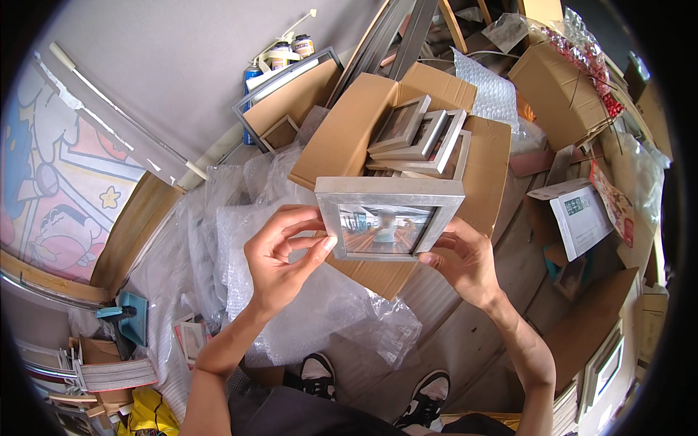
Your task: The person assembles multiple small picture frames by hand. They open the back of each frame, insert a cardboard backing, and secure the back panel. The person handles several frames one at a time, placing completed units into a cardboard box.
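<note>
We find both forearms (pixel 527 345) rising from below, elbows bent outward, with the hands level and facing each other. The left hand (pixel 285 251) grips the left side of a silver picture frame (pixel 389 229), thumb at the front edge and fingers curled. The right hand (pixel 463 263) holds the opposite side, its thumb by the lower right corner. We note the frame is held up between them, picture side toward the wearer, before an open cardboard box (pixel 342 138) whose near part it hides from us.

The box's flaps spread outward; inside we see more frames (pixel 420 134), stacked at a slant. Clear bubble wrap (pixel 291 316) lies to the left of the box and below it, covering much of the floor (pixel 436 349) there. Below, we record two black-and-white shoes (pixel 318 370); at far left, a teal dustpan (pixel 133 320); at upper right, a second cardboard box (pixel 556 94).
</note>
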Demonstrator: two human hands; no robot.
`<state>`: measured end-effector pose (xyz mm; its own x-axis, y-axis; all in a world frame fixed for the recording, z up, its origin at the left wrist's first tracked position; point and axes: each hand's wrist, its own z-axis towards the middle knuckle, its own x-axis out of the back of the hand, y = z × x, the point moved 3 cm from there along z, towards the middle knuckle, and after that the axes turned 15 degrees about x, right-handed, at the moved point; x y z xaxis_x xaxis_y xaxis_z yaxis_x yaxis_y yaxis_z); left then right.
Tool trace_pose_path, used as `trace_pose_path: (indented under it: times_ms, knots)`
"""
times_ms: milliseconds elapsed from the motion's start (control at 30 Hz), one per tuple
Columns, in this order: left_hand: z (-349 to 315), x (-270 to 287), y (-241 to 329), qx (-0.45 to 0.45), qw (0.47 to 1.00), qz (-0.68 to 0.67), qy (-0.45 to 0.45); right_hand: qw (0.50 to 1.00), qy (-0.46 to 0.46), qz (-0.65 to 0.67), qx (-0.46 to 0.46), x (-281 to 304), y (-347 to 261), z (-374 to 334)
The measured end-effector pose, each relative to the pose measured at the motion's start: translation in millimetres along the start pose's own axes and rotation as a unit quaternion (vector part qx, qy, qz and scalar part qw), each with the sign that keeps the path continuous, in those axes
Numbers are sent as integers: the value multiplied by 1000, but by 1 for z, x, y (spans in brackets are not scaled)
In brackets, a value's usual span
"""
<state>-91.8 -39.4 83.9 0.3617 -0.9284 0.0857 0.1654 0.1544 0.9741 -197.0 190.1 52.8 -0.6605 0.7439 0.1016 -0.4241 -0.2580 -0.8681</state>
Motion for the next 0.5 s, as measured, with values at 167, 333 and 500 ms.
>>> trace_pose_path:
  times_ms: [167,333,500]
  knots:
    - [0,1,1,13,1000,-6,8,997,4,59,-42,-1,2,-2]
    - [0,3,0,24,1000,-7,6,992,-14,99,-80,-1,2,-2]
    - [1,4,2,49,998,-27,5,988,-9,121,-91,-2,0,-1]
